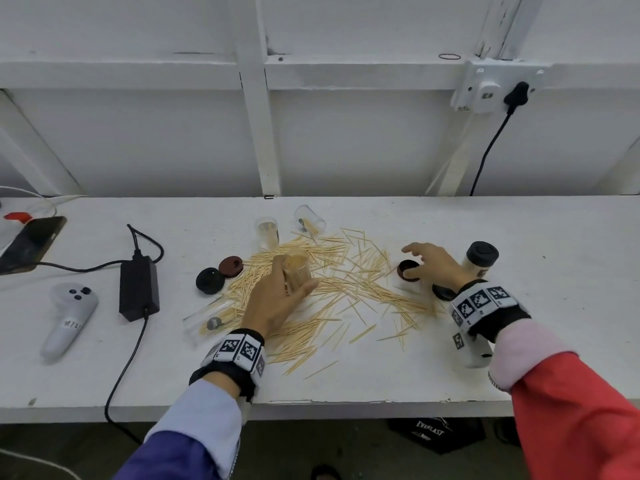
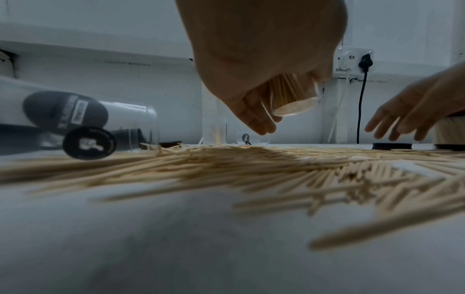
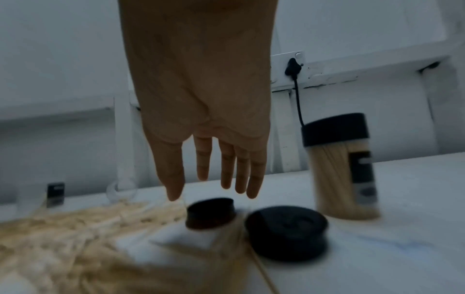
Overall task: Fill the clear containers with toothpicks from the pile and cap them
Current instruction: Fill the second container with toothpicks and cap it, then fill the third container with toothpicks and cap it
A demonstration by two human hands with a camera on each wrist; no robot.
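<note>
The left hand has its fingers and thumb curled round a clear jar packed with toothpicks, holding it uncapped above the middle of the pile; in the left wrist view the jar tilts, its base clear of the table. The right hand is spread, fingers straight and apart, holding nothing, hovering just over a dark brown cap at the pile's 3 o'clock edge; whether a fingertip touches the cap cannot be told. A black cap lies just beside it, toward the wrist. At 1 o'clock from the right hand stands a filled jar with a black cap on, upright. At 12 o'clock of the pile an open jar stands holding a few toothpicks, and another jar lies tipped beside it, toothpicks spilling from its mouth. At 9 o'clock of the pile lie a brown cap and a black one, touching. At 8 o'clock a clear jar lies on its side. Farther left sit a black power brick, a white controller and a phone.
</note>
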